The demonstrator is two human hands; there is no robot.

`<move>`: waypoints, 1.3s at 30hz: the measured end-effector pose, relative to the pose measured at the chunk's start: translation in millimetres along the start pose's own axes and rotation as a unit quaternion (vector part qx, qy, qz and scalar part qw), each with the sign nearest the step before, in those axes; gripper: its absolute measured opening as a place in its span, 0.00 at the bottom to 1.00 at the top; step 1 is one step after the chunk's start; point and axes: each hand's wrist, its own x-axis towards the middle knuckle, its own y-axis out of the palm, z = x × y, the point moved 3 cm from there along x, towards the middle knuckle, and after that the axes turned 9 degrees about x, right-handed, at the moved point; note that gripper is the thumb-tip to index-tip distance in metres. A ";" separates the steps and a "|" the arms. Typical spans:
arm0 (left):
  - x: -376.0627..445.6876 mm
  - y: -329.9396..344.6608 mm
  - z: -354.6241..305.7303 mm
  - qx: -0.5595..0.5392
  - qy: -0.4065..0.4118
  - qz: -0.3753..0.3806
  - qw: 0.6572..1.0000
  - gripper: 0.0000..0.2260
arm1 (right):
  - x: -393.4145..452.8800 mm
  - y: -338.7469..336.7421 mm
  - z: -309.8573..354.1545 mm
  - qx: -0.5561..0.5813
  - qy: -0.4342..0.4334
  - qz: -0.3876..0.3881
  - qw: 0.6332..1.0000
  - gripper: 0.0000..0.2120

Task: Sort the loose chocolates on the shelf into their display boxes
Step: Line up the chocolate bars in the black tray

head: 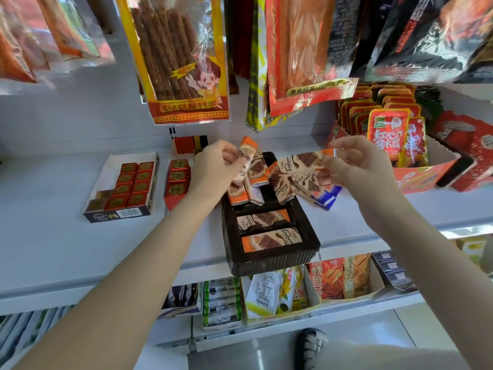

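A black display tray (309, 244) sits on the white shelf (53, 236) at the middle. Two orange-ended chocolate bars (269, 240) lie flat in its front slots, and several loose bars (269, 182) are heaped across its back half. My left hand (216, 164) pinches one orange-ended bar (246, 156) above the heap. My right hand (357, 166) pinches another bar (304, 160), held level over the tray's right side. A blue-ended wrapper (329, 198) lies on the shelf just right of the tray.
A box of red square chocolates (128, 188) stands at the left, a small red box (177, 177) beside it. An orange carton of red snack packs (416, 172) fills the right. Snack bags (181, 60) hang overhead. More goods sit on the lower shelf (293, 289).
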 end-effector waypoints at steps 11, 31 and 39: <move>-53.4 -14.1 -9.1 0.117 0.201 0.117 0.966 0.22 | -15.4 39.5 -8.2 0.090 0.054 0.137 0.985 0.06; -62.6 -24.6 27.1 0.203 0.129 0.085 0.967 0.20 | -42.6 71.2 -40.1 -0.522 -0.142 0.291 0.789 0.25; -59.3 -25.1 26.1 0.198 0.134 0.094 0.966 0.20 | -42.3 71.7 -39.5 -0.524 -0.126 0.317 0.780 0.26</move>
